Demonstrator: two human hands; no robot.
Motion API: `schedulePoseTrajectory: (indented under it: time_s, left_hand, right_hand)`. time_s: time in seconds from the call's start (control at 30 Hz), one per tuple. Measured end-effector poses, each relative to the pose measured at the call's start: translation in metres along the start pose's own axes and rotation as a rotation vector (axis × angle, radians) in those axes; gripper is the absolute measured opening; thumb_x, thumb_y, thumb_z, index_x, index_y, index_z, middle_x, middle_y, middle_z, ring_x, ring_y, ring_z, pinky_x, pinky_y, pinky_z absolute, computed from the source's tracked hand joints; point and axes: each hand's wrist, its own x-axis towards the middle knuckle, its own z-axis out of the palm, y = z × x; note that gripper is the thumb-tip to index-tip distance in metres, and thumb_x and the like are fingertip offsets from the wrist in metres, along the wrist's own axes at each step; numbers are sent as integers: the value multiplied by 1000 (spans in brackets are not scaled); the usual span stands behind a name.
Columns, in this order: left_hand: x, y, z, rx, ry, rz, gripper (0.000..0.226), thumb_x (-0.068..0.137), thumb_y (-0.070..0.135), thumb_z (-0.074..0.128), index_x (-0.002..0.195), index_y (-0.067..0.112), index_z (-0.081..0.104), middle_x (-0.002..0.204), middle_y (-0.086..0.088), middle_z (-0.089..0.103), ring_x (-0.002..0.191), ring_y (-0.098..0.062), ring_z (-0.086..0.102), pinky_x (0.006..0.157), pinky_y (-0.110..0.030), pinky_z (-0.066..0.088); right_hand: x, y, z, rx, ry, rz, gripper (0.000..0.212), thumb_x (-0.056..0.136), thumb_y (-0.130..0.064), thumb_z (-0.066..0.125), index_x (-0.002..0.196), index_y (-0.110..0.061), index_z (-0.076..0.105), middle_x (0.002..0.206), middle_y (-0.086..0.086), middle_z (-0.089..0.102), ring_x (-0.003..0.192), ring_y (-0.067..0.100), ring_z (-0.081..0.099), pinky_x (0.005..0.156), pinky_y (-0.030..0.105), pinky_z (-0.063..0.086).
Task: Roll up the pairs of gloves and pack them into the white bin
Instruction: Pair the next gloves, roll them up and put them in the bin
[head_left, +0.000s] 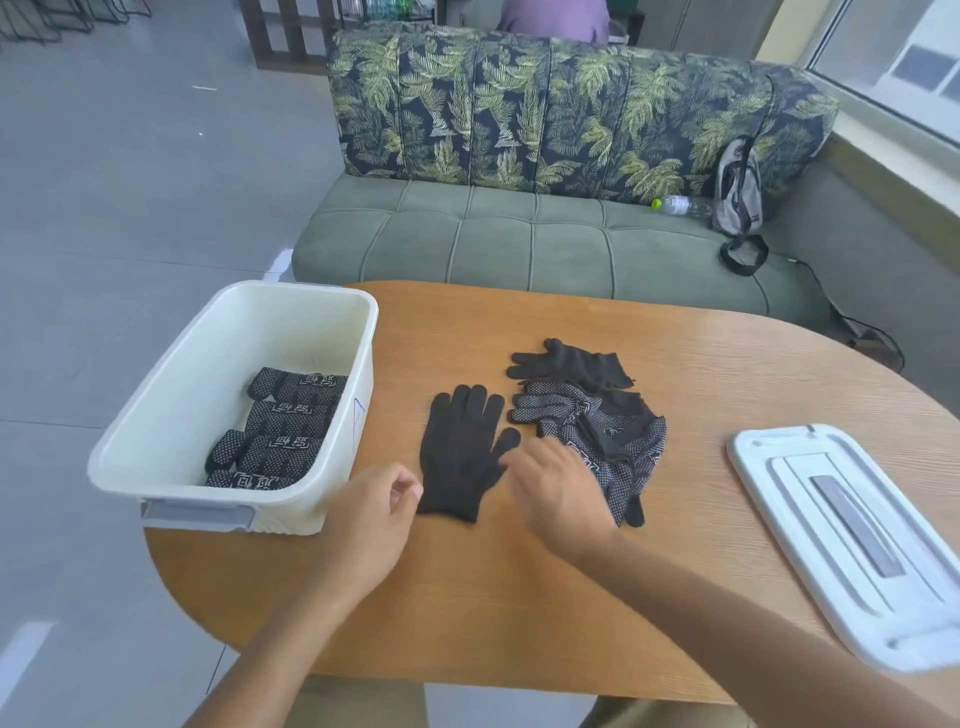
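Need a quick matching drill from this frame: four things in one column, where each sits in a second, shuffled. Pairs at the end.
Things:
1. rolled glove pairs
2. flat black glove
3. bin lid
4. water bottle

Places:
A. on the sofa seat, beside the backpack
B. inside the white bin
C. on the table's right edge, off the bin
D. alone on the table, between the bin and the loose glove pile

Pairs: 1-B, 2-D, 3-C, 4-A
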Motion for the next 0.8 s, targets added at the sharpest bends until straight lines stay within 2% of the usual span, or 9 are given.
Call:
schedulePoseTrajectory:
  time_s: [0.07,0.13,0.3,0.4,0.5,0.6,0.67,0.8]
  left_hand:
    - [-1,-4,8,-4,-23,33,6,97,24,60,93,26,65,93,16,63,89,-3,60,81,-24,48]
    - [0,-3,15,2,-44,78,6,96,24,61,100,25,66,98,16,63,95,-3,60,86,-28,50]
    - [4,0,30,85,-121,153,25,99,20,58,122,27,63,126,18,56,120,-4,51,98,-27,45]
    - [5,-5,37,115,-175,175,37,101,14,52,135,27,58,145,18,46,133,-5,45,106,-23,39]
    - [3,-9,43,138,-187,233,41,102,10,50,142,23,54,153,14,40,142,-6,37,107,-16,28]
    - [0,-12,46,147,-132,247,38,99,11,57,136,19,61,144,10,49,130,-11,51,99,-18,35]
    - [-2,-16,48,155,-105,253,32,94,13,65,126,17,67,133,8,57,119,-12,59,94,-20,42]
    - [-11,-25,53,176,-14,300,26,85,16,77,111,18,72,115,10,63,104,-10,63,86,-17,44]
  right_hand:
    - [8,28,-8,-109,-44,122,9,83,-11,64,91,-16,66,86,-2,59,84,25,56,70,36,46]
    - [12,49,-15,-187,-100,196,11,88,-15,61,97,-16,65,91,-2,61,88,24,56,75,36,47]
    - [14,71,-25,-281,-178,251,17,95,-27,55,100,-14,64,94,0,65,90,23,58,78,35,49]
    - [22,73,-30,-216,-176,360,17,97,-23,53,109,-12,59,104,3,63,96,23,59,79,34,51]
    - [30,78,-35,-108,-188,522,19,96,-18,51,114,-12,53,112,7,58,101,27,58,78,38,51]
    - [33,85,-39,-74,-252,657,24,91,-12,55,113,-11,45,114,12,54,100,33,57,76,42,52]
    - [34,91,-42,-56,-280,701,24,87,-7,56,108,-10,44,107,13,57,95,33,57,76,44,53]
    - [38,100,-55,-70,-236,627,20,90,-16,58,108,-16,49,94,10,61,85,27,58,73,43,56]
